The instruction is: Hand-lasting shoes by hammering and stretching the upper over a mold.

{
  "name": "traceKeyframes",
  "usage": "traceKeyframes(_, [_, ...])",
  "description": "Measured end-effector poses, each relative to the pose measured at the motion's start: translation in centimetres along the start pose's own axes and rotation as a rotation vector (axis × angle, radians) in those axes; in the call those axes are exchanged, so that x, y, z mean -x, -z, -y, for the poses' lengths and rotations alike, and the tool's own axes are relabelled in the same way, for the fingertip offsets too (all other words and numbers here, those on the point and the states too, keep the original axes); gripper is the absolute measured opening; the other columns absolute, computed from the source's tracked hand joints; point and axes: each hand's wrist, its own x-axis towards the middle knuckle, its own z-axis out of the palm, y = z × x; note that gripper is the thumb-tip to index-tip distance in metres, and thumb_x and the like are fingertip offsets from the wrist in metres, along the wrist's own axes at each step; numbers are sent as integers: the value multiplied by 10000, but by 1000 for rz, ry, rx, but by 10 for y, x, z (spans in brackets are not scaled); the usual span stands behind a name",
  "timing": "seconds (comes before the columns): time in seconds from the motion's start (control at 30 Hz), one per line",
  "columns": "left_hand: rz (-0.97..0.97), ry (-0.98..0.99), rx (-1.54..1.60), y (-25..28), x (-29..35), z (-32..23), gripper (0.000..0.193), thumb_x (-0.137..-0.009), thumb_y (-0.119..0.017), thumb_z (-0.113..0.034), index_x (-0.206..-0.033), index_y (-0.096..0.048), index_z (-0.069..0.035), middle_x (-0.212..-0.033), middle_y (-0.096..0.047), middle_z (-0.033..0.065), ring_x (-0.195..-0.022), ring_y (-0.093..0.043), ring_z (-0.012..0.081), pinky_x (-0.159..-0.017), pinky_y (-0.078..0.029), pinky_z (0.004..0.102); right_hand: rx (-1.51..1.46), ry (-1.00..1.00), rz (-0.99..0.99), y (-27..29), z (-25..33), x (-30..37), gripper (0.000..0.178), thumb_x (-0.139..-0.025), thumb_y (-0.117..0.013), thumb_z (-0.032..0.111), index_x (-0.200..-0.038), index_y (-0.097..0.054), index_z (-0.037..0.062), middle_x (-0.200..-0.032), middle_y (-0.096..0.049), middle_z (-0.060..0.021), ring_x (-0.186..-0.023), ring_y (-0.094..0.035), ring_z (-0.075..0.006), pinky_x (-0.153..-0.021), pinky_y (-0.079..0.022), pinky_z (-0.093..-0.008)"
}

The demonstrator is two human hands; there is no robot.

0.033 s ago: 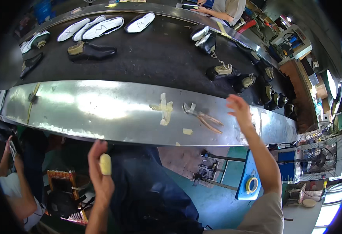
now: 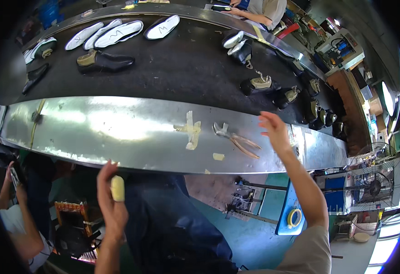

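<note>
My left hand (image 2: 112, 198) is raised by the near edge of the metal ledge (image 2: 140, 150), with its fingers stretched upward. A pale yellow cover (image 2: 117, 188) sits on its thumb, and no other object shows in it. Over the right part of the ledge, my right hand (image 2: 275, 130) is empty, its fingers loosely apart. To its left lies a pair of pincers (image 2: 237, 140) with copper-coloured handles, jaws toward the far left. Crossed strips of tape (image 2: 192, 130) and a small tape scrap (image 2: 218, 156) are stuck to the metal.
Beyond the ledge, a dark belt (image 2: 181, 68) carries a black shoe on a last (image 2: 105, 61), several white-soled shoes (image 2: 118, 34) and more lasted shoes (image 2: 260, 83). A blue stand with a tape roll (image 2: 294, 218) is below right. People work at left and far side.
My left hand has shifted slightly left, and my right hand a little left too. The pincers stay on the ledge; the whole view has moved slightly.
</note>
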Motion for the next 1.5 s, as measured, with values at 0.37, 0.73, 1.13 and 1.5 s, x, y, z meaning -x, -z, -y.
traceKeyframes(0.37, [-128,27,-1132,55,-203,105,733,-790,-535,-20,-1513,-488,-127,-1579,-430,160,-1490,-356,357,-1231,-248,485,196,294,54,-114,39,-170,263,-1030,-578,177,-1228,-663,26,-1033,-768,-143,-944,-740,-239,-854,-556,-341])
traceKeyframes(0.73, [-83,84,-1125,57,-203,86,576,-931,-502,-90,-1506,-504,-131,-1572,-447,149,-1475,-391,350,-1224,-247,479,611,-243,-229,-134,46,-406,785,-938,-582,657,-1154,-695,-89,-772,-769,-112,-644,-755,-184,-591,-613,-298])
traceKeyframes(1.13, [-90,39,-1149,69,-203,97,724,-803,-468,-14,-1520,-475,-110,-1586,-428,161,-1495,-357,358,-1235,-228,492,-284,92,171,-119,89,-194,723,-973,-595,509,-1240,-583,-162,-1172,-694,-229,-822,-775,-328,-666,-610,-341])
traceKeyframes(1.5, [-111,33,-1052,72,-199,95,736,-757,-469,2,-1483,-512,-114,-1576,-441,164,-1474,-379,365,-1224,-252,485,255,575,-13,-231,138,-222,390,-909,-703,423,-1079,-750,76,-1086,-759,-117,-980,-725,-353,-864,-572,-426])
